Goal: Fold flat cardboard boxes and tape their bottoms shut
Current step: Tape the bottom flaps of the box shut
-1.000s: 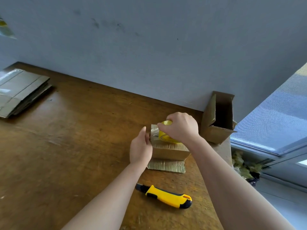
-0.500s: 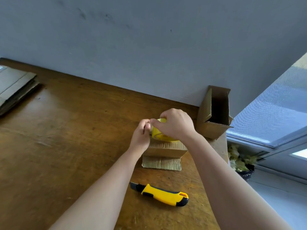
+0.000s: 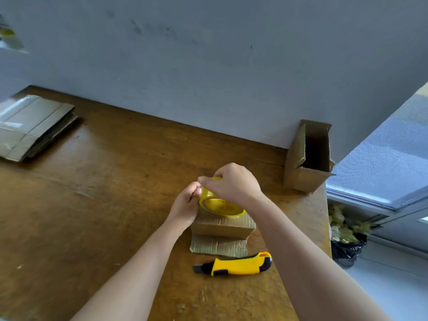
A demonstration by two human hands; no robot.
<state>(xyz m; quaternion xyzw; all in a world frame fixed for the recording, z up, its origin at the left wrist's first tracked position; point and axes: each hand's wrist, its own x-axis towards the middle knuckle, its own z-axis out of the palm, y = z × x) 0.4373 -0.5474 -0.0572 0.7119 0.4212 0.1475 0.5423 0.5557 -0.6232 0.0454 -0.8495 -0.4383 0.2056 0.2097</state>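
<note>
Since a second ago, my left hand (image 3: 185,205) has left the side of the box (image 3: 222,224) and come up to the tape roll (image 3: 217,205), and the roll has tipped up on its edge. My left fingertips are now curled in a narrow pinch at the roll's left rim, right against the fingertips of my right hand (image 3: 234,184). The right hand wraps over the top of the roll and holds it firmly. I judge I am picking for the loose end; whether I have it between my fingers, I cannot tell.

The box I am working on stands toward the right side of the table (image 3: 104,205), between its back and front edges, bottom up, with the roll resting on it. One flap (image 3: 217,246) lies spread flat on the wood toward me. It looks folded into shape, and I see no finished strip across the seam, though my hands hide most of that face. The cardboard is plain brown, slightly creased and ribbed along the near wall.

One assembled box (image 3: 301,179) stands open at the back right corner, so I take that one as done. A stack of flat boxes (image 3: 32,126) waits at the left edge, so most of the job is left. The yellow knife (image 3: 238,265) lies just in front of the flap, untouched, ready for cutting the tape.
</note>
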